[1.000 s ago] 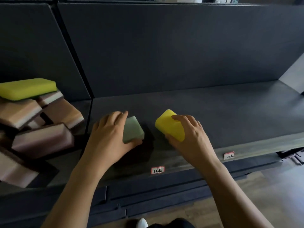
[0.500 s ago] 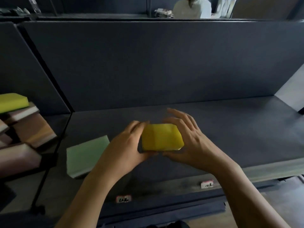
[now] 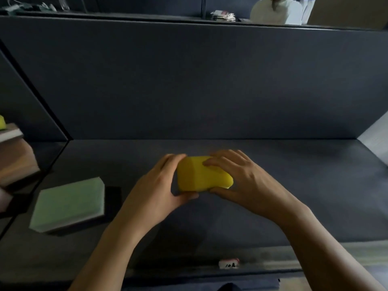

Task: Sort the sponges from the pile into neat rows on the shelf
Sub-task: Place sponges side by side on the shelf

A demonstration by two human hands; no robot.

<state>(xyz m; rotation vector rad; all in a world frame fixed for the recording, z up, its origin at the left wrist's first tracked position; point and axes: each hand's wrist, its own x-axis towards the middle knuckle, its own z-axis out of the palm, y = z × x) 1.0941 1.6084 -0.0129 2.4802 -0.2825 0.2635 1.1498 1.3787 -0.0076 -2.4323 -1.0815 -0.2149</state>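
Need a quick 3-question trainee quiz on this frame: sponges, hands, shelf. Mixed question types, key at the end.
1. True or false: the green sponge lies flat on the shelf, touched by neither hand.
2. The left hand and right hand together grip: A) the green sponge, B) the yellow sponge, C) nothing.
3. Fill in: the unsorted pile sits at the view's ___ edge.

Key: 1 true; 2 B; 3 left.
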